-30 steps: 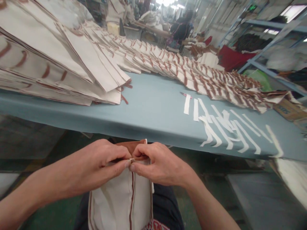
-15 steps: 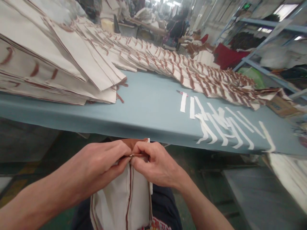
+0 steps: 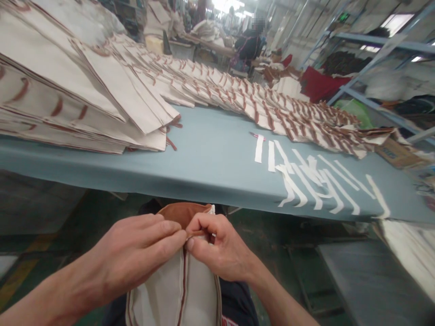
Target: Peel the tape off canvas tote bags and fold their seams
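Observation:
A cream cloth bag (image 3: 176, 294) with brown trim and a brown inner lining rests on my lap below the table edge. Both hands pinch its top rim where a brown seam runs down the middle. My left hand (image 3: 136, 253) is closed on the rim from the left. My right hand (image 3: 217, 249) is closed on it from the right, thumb and forefinger meeting the left fingertips. The bag mouth shows brown behind my fingers.
A long blue-grey table (image 3: 210, 163) runs ahead. Tall stacks of the same bags (image 3: 68, 99) sit at left, and a long overlapping row (image 3: 272, 108) stretches back right. White strips (image 3: 306, 176) lie near the front edge. A person (image 3: 248, 45) works far off; shelving (image 3: 374, 68) at right.
Both hands and the bag's rim have dropped a little lower in view and more of the brown lining shows behind them. The grip is otherwise the same.

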Available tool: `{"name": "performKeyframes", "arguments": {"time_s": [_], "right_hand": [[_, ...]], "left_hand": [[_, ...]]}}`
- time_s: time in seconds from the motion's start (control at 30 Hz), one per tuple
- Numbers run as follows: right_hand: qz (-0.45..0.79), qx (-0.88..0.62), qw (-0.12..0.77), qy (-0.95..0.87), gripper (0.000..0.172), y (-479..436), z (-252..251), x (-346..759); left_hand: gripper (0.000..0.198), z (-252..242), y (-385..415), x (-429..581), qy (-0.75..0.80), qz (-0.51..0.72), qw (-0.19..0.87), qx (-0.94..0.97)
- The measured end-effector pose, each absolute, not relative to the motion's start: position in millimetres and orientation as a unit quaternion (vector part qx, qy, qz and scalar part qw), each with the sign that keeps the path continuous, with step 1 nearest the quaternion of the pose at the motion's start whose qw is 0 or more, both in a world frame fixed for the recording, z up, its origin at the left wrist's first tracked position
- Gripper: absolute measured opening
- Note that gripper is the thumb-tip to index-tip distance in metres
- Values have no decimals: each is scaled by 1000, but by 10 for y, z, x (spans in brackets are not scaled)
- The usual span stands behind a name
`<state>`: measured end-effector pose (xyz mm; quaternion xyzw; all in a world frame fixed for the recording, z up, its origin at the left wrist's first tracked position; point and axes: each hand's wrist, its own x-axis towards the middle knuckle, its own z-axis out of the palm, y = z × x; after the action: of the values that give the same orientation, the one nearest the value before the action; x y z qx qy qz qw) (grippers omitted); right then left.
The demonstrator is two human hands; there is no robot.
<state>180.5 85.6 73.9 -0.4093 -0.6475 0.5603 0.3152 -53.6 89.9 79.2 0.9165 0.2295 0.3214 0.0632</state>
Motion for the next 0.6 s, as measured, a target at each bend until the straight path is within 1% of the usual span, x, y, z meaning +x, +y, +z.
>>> {"name": "performKeyframes", "arguments": {"time_s": [0.2, 0.3, 0.4, 0.5, 0.6], "right_hand": [[637, -402, 300, -586, 17, 791, 745, 1769], [647, -398, 293, -581, 17, 802, 749, 1772], [613, -393, 292, -620, 13, 832, 781, 1784], [571, -394, 288, -660, 8, 849, 846, 1793], [588, -394, 273, -651, 9, 840, 896, 1794]], "left_hand": [[29, 720, 867, -587, 216, 313, 44, 924], [29, 730, 855, -579, 218, 330, 79, 915], [30, 770, 859, -560, 228, 343, 122, 903], [28, 804, 864, -575, 233, 339, 82, 908], [30, 817, 854, -626, 219, 295, 14, 930]]}}
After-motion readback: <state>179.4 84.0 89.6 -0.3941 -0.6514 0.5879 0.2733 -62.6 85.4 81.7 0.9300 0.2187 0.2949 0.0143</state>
